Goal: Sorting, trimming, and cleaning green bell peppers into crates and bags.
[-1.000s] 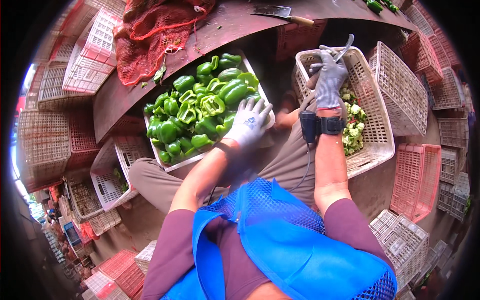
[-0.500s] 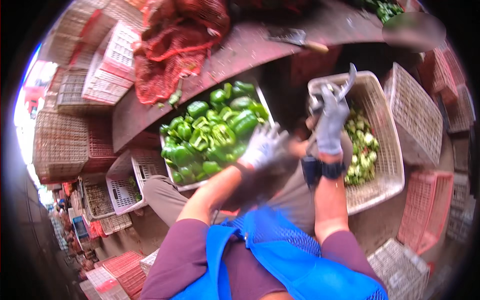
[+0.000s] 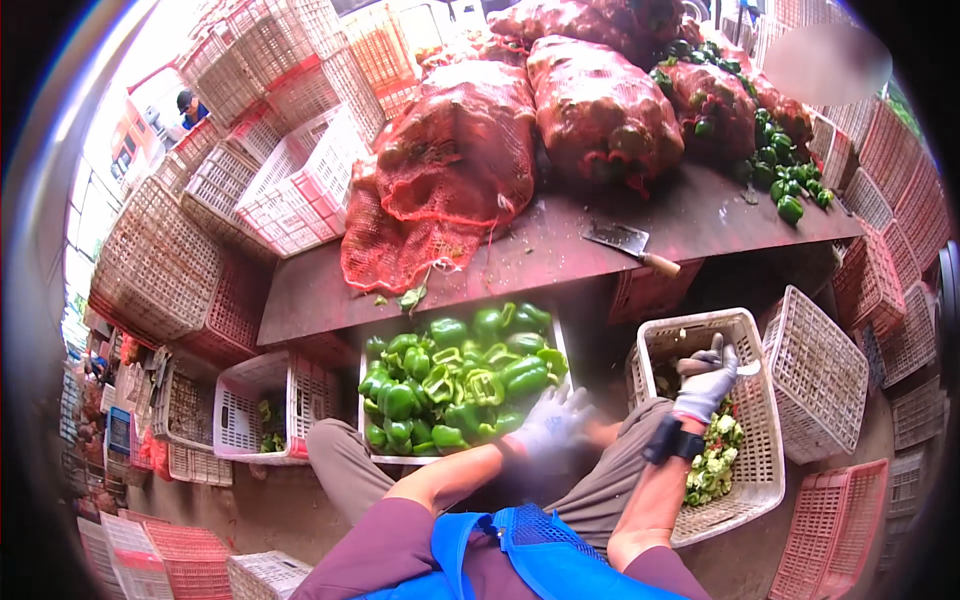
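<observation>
Pepper trimming over two crates.
Left hand [image 3: 553, 418], fingers spread and empty, rests at the edge of the green peppers [image 3: 455, 382] crate; right hand [image 3: 706, 378] is closed on a small tool above the scraps basket [image 3: 770, 480]. Judgement: grab one pepper firmly, cut over the basket.

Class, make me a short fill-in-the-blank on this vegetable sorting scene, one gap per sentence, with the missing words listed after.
1. The left hand rests at the edge of a crate of ____ peppers.
2. The right hand is over a ____ basket holding cut scraps.
3. A ____ with a wooden handle lies on the table.
4. Peppers on the table sit in ____ mesh sacks.

Missing words: green; white; cleaver; red
</observation>
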A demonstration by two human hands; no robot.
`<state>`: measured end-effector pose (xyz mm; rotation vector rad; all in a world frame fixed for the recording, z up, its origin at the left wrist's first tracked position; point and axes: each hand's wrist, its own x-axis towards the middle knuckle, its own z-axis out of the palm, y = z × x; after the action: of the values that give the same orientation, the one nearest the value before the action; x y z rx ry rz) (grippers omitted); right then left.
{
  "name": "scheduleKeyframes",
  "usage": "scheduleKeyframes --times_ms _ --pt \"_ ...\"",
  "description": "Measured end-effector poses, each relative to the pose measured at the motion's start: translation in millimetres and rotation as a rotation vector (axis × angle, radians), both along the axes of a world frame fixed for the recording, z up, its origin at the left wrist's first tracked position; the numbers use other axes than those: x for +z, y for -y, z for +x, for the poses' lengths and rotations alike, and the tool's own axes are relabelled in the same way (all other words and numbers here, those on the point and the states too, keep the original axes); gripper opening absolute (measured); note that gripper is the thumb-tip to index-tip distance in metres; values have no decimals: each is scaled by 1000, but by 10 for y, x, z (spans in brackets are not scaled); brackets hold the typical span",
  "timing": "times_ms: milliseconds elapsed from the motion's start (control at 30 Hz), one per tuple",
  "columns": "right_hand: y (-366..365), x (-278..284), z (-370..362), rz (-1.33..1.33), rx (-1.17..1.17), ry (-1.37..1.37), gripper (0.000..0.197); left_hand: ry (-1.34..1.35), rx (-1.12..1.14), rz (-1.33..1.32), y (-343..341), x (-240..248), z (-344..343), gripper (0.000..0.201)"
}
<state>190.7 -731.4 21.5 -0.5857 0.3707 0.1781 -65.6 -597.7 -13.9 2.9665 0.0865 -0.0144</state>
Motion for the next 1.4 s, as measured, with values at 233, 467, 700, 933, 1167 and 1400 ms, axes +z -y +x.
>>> scheduleKeyframes --times_ms 233,467,700,933,1167,1400 --pt "-822 747 -498 -158 426 66 24 405 20 -29 -1008 545 221 28" --pt "-1780 524 -726 -327 728 332 25 273 566 -137 -3018 589 545 29" --pt "-1965 522 -691 -610 783 393 31 195 704 223 -4396 1027 1184 26" --pt "-2103 678 -526 -635 822 331 32 145 797 578 -5100 764 1873 21" --pt "-2332 561 -367 -739 875 404 31 786 790 631 -5330 782 2164 27" --pt "-2489 514 -415 -733 907 432 30 84 799 733 -5319 1077 2353 20"
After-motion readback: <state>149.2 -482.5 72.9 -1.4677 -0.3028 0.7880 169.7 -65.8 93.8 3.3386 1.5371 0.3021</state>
